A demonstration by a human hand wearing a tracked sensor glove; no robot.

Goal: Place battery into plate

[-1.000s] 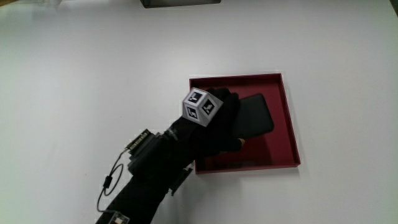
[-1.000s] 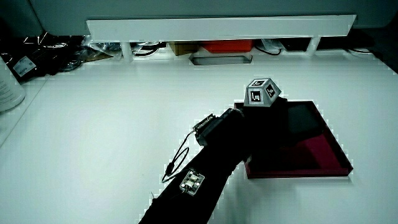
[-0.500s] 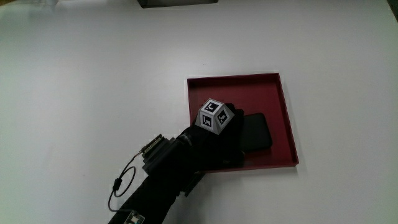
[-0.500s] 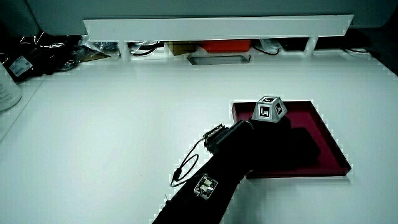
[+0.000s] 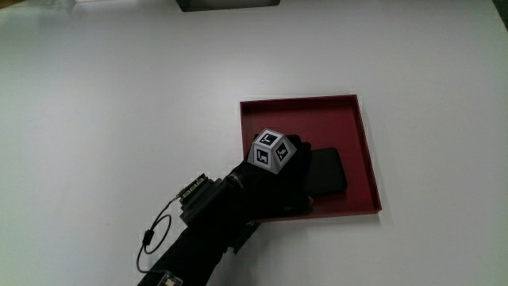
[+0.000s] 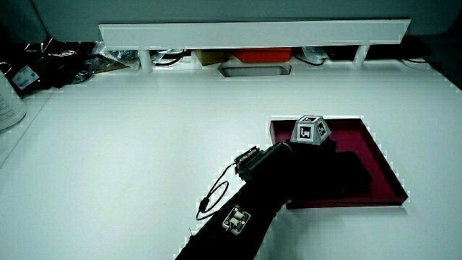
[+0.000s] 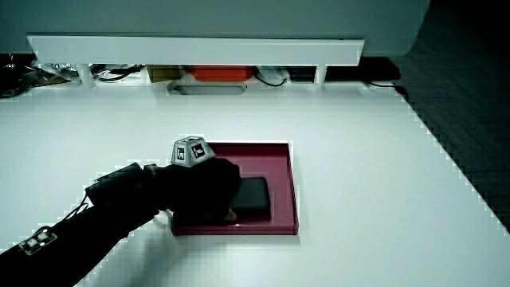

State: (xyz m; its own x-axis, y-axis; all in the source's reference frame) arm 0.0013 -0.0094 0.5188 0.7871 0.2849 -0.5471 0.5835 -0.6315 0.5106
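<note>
A dark red square plate (image 5: pixel 317 123) stands on the white table, seen in both side views (image 6: pixel 339 128) (image 7: pixel 247 155). A flat black battery (image 5: pixel 327 169) lies in the part of the plate nearer to the person (image 6: pixel 355 173) (image 7: pixel 255 199). The gloved hand (image 5: pixel 282 187) rests over one end of the battery, fingers curled on it (image 7: pixel 203 191). The patterned cube (image 5: pixel 271 149) sits on the hand's back (image 6: pixel 310 130). The hand hides that end of the battery, and the forearm crosses the plate's rim nearest the person.
A low white partition (image 6: pixel 253 32) (image 7: pixel 191 48) runs along the table's edge farthest from the person, with a grey flat object (image 6: pixel 256 69) and small items at its foot. Black bags and cables (image 6: pixel 43 58) and a white container (image 6: pixel 9 101) stand at one corner.
Over the last second the hand came down with the battery and laid it flat in the plate. Since half a second ago almost nothing has moved.
</note>
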